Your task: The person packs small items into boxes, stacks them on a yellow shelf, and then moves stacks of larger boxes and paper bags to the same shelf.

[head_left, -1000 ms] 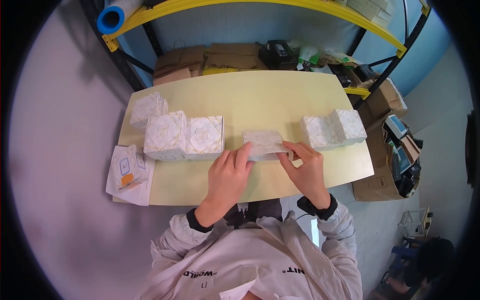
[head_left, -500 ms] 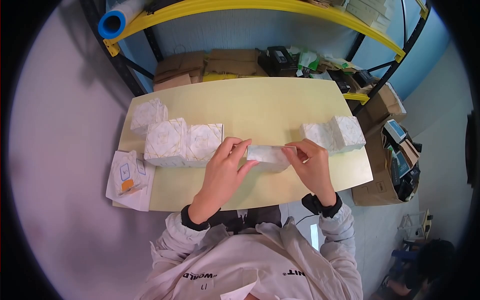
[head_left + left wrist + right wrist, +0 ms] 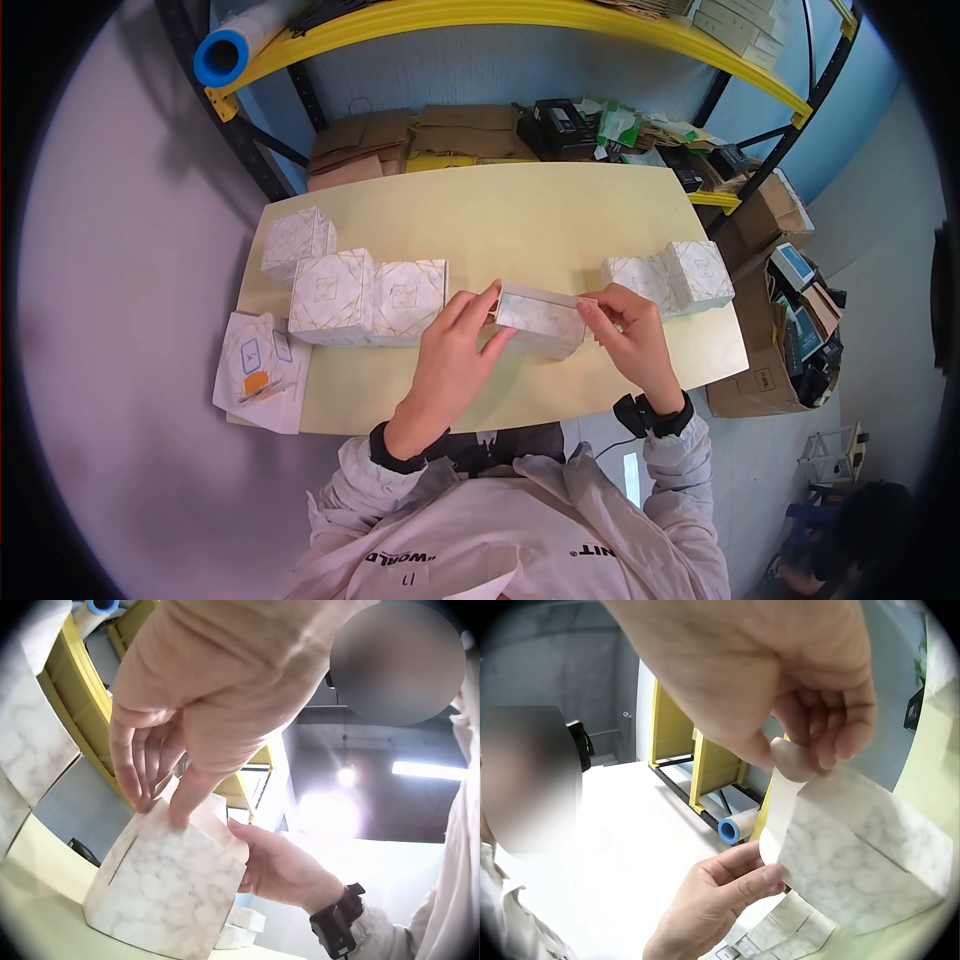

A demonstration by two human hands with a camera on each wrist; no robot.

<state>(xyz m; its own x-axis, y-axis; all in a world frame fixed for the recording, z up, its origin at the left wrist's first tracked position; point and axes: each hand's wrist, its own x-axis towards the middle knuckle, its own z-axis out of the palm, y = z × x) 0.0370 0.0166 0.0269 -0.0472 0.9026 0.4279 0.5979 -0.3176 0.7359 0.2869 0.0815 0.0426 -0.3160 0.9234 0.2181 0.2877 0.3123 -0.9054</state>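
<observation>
A white marbled box point(image 3: 540, 322) stands tilted on the table between the two hands, its top end open with pale flaps. The left hand point(image 3: 452, 352) pinches its left top edge, thumb on the near face and fingers behind, as the left wrist view shows of the box point(image 3: 169, 889). At the right top corner the right hand point(image 3: 635, 340) pinches a small flap between thumb and fingers; in the right wrist view that flap point(image 3: 791, 761) stands at the edge of the box point(image 3: 847, 847). The inside of the box is mostly hidden.
Several marbled boxes point(image 3: 332, 292) stand on the left of the table point(image 3: 500, 200), with a wrapped pack point(image 3: 258, 358) on white paper nearer the front. Two more boxes point(image 3: 698, 272) stand at the right. Behind is a yellow shelf point(image 3: 540, 12); a full carton point(image 3: 765, 375) is at the right.
The box has turned from lying flat to tilted, with its open end now facing up. Both hands have shifted to its top corners and still hold it.
</observation>
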